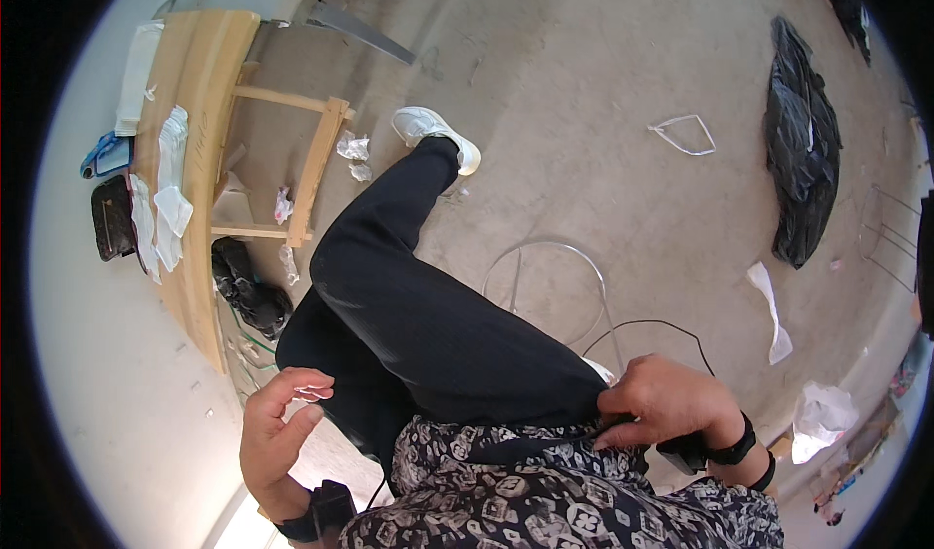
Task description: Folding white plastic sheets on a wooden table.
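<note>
Concrete floor (555, 82) extends beyond a wooden table (204, 92) at the left, and from my remote station I locate the strip of black fabric (545, 446) across the lap, between the patterned shirt (584, 500) and the black trousers (418, 296). I read the right hand (662, 398) as pinching its right end between thumb and fingers; the left hand (277, 432) is curled, thumb apart from forefinger, contents uncertain. I judge the strip light, soft and limp, best gripped by its edge near the right fingertips.
</note>
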### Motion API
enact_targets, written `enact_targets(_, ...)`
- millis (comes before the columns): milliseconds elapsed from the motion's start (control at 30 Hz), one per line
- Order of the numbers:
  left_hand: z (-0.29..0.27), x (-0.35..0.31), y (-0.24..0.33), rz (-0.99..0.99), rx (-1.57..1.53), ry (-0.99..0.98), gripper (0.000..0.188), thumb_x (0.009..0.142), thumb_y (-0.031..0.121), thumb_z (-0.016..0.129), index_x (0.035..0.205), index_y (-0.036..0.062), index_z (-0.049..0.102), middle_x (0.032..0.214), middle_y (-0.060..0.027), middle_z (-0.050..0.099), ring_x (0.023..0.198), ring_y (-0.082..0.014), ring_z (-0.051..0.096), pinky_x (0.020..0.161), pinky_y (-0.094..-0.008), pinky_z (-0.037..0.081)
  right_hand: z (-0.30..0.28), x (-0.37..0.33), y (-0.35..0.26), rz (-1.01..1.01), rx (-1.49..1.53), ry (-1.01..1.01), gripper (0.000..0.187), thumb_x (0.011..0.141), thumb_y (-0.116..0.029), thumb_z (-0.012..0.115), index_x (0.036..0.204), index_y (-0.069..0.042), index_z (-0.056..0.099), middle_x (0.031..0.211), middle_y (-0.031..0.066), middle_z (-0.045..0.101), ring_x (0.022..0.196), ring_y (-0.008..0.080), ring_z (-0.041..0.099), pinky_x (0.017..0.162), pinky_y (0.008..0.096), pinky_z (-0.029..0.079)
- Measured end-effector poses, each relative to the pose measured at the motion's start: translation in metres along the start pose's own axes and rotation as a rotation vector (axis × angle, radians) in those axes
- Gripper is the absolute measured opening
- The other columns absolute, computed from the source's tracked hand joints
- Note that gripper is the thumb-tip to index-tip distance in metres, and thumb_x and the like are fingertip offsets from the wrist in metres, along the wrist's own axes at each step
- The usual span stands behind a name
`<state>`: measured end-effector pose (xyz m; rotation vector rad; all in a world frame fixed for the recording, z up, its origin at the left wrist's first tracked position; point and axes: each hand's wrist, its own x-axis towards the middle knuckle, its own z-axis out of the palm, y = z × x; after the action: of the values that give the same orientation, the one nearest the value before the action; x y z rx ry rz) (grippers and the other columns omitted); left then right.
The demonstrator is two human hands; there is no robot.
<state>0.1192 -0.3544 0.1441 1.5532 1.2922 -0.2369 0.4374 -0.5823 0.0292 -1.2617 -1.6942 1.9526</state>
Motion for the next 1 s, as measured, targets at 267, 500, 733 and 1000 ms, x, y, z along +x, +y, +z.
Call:
enact_targets(267,0.001,0.005,0.0,0.023,0.018,-0.038,0.029,0.082,0.016,0.064,0.105,-0.0007,0.062,0.099,-0.0118,0.064,0.089,-0.0195,0.063,0.081,-0.0307,0.048,0.009,0.014,0.029,0.12,0.338,0.579,0.04,0.088,-0.038,0.062,0.074,-0.001,0.06,0.059,0.0167,0.055,0.055,0.033,0.055,0.052,0.0376,0.043)
enact_targets(500,0.002,0.008,-0.004,0.013,0.029,-0.054,0.03,0.082,0.018,0.065,0.105,-0.0013,0.062,0.098,-0.0119,0.064,0.09,-0.0193,0.062,0.081,-0.0304,0.048,0.007,0.032,0.031,0.264,0.355,0.626,0.017,0.078,-0.01,0.069,0.073,0.001,0.057,0.062,0.0124,0.059,0.055,0.0249,0.056,0.052,0.0347,0.043)
enact_targets(733,0.003,0.009,-0.005,0.016,0.019,-0.086,0.029,0.083,0.013,0.063,0.107,-0.0037,0.061,0.101,-0.0111,0.064,0.092,-0.0183,0.062,0.083,-0.0297,0.048,-0.001,0.054,0.039,0.166,0.346,0.773,0.02,0.073,-0.005,0.071,0.069,0.001,0.052,0.063,0.0121,0.056,0.056,0.0245,0.054,0.052,0.0342,0.042)
enact_targets(1000,0.001,0.009,-0.013,0.045,0.041,-0.094,0.028,0.083,0.008,0.065,0.109,-0.0013,0.06,0.099,-0.0122,0.063,0.089,-0.019,0.062,0.081,-0.0291,0.049,-0.017,0.059,0.029,0.212,0.396,0.814,0.023,0.075,-0.003,0.071,0.069,0.002,0.049,0.058,0.0087,0.049,0.054,0.0142,0.044,0.05,0.0307,0.037)
